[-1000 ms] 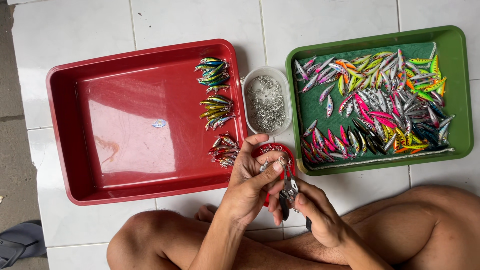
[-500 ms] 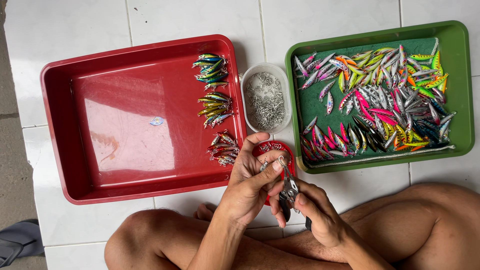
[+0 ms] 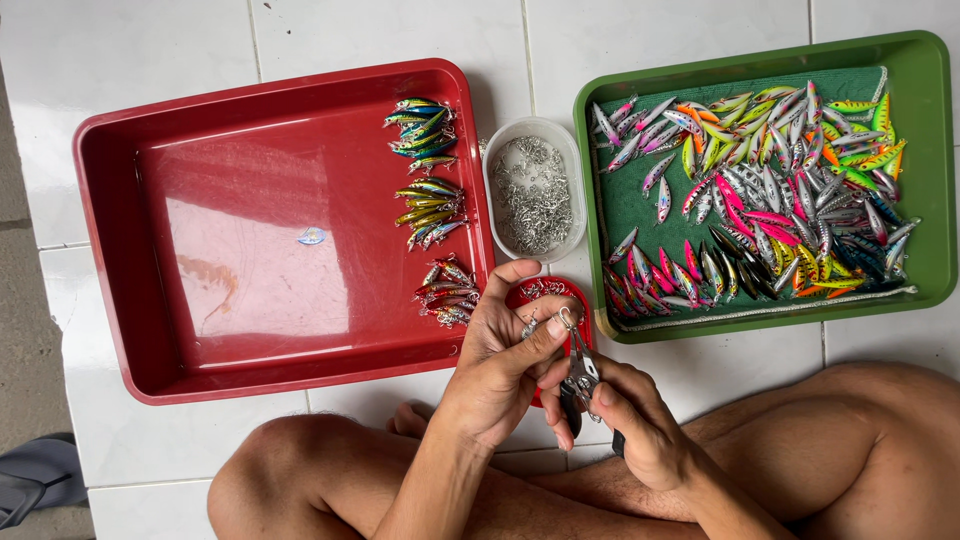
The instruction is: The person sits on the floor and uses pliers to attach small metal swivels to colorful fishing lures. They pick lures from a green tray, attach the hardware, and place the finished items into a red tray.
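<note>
Fishing lure (image 3: 530,326), small, light, stiff and slick, with sharp hook fittings, sits pinched in the left hand (image 3: 505,375) above the red lid (image 3: 548,292); best held by its body while the right hand (image 3: 632,432) stays closed on the pliers (image 3: 578,372).

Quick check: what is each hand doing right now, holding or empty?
Left hand: closed, fingers pinching a small fishing lure.
Right hand: closed around small pliers, tips at the lure.

Tub of hooks (image 3: 534,190) between left tray (image 3: 120,250) and right tray (image 3: 935,180); lures (image 3: 770,190) in right tray.
</note>
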